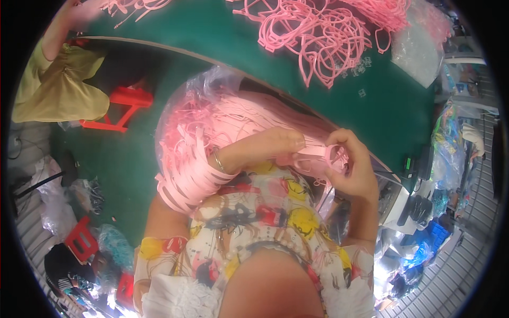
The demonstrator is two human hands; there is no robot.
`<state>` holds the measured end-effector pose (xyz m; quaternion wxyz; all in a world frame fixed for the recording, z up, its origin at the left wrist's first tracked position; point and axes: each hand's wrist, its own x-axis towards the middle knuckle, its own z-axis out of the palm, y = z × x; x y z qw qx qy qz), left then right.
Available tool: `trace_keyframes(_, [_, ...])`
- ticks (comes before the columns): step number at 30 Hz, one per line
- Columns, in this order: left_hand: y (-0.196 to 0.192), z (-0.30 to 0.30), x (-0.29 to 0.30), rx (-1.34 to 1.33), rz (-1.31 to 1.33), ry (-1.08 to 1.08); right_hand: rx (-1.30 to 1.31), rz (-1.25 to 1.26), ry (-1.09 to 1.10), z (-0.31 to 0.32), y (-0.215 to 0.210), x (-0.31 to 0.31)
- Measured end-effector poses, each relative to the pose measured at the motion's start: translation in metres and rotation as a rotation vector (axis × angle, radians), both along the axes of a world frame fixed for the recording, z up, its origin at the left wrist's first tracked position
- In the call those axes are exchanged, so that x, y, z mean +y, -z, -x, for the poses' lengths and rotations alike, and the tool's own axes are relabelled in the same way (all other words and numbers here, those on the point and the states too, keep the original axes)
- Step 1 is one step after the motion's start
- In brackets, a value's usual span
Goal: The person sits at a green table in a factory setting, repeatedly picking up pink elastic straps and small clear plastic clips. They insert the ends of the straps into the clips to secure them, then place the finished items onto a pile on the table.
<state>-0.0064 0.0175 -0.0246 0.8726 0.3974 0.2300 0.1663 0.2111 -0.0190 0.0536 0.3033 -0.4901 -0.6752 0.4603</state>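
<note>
A large bundle of pale pink straps (pixel 249 114) lies across my lap, its far end sticking out of a clear plastic bag (pixel 214 79). Several more pink straps (pixel 183 183) hang looped over my left forearm. My left hand (pixel 268 148) reaches rightward over the bundle, closed on the straps; its fingers are partly hidden. To its right, my right hand (pixel 352 164) curls its thumb and fingers round the looped end of a pink strap (pixel 335 155). The straps run between the two hands.
On the green table (pixel 382 116) ahead lies a tangled heap of pink straps (pixel 318 37), with small clear pieces (pixel 363 66) and a clear bag (pixel 419 53) beside it. A person in yellow-green clothing (pixel 63 90) is at the left near a red stool (pixel 124 106). Bags crowd both sides.
</note>
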Motion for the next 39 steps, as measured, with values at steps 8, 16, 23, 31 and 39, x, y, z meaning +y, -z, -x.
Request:
trace_keyframes(8, [-0.029,0.015,0.000,0.153,-0.085,-0.009,-0.158,0.082,-0.089,-0.012,0.020,-0.004])
trace_keyframes(16, [-0.023,0.001,-0.003,0.140,-0.650,-0.084,0.031,0.153,0.024,-0.022,0.028,-0.014])
trace_keyframes(23, [-0.053,-0.009,0.002,0.253,-0.285,0.035,0.183,0.074,0.114,-0.029,0.037,-0.024])
trace_keyframes(31, [-0.046,-0.021,0.001,0.242,-0.308,0.003,0.275,0.181,0.159,-0.036,0.037,-0.035])
trace_keyframes(39, [-0.038,-0.035,0.001,0.136,-0.236,-0.006,0.333,0.188,0.198,-0.042,0.038,-0.043])
